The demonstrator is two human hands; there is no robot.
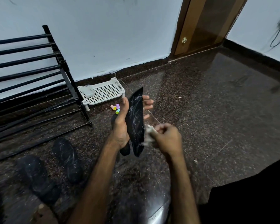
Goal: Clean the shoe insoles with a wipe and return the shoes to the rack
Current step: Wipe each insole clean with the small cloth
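Note:
My left hand [121,126] holds a black insole [136,122] upright by its edges, thumb on the left side and fingers behind it. White specks and streaks cover the insole's face. My right hand [166,139] grips a crumpled white wipe [149,131] against the insole's lower right edge; the hand and wipe are blurred. Two black shoes [68,159] [37,177] lie on the floor at the lower left, dusted with white. A black shoe rack [31,75] stands against the wall at the left.
A white perforated plastic tray [103,92] sits on the floor beside the rack. Small coloured toy pieces [116,108] lie just in front of it. A wooden door [204,25] is at the back right. Dark granite floor [217,110] spreads to the right.

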